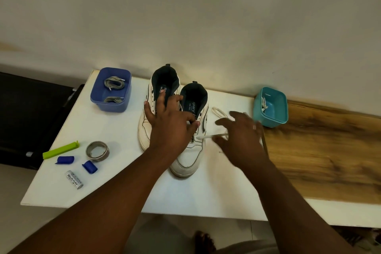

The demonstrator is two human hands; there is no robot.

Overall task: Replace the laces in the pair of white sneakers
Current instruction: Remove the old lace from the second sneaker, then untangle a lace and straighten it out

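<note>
White table (115, 187) against a plain wall (185, 16), wood-grain top (321, 156) right; left hand (169, 123) spread flat across both white sneakers (185, 161) mid-table, blurred right hand (241, 140) grip unclear near white lace (208, 136).

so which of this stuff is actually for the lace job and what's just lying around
For the job: left sneaker; right sneaker; white lace; grey laces in blue tub; teal tub.

Lying about: green clip; tape roll; battery; two blue caps.

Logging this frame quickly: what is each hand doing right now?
Left hand: open, fingers spread, resting on the two sneakers.
Right hand: blurred; cannot tell if it holds the white lace.
</note>
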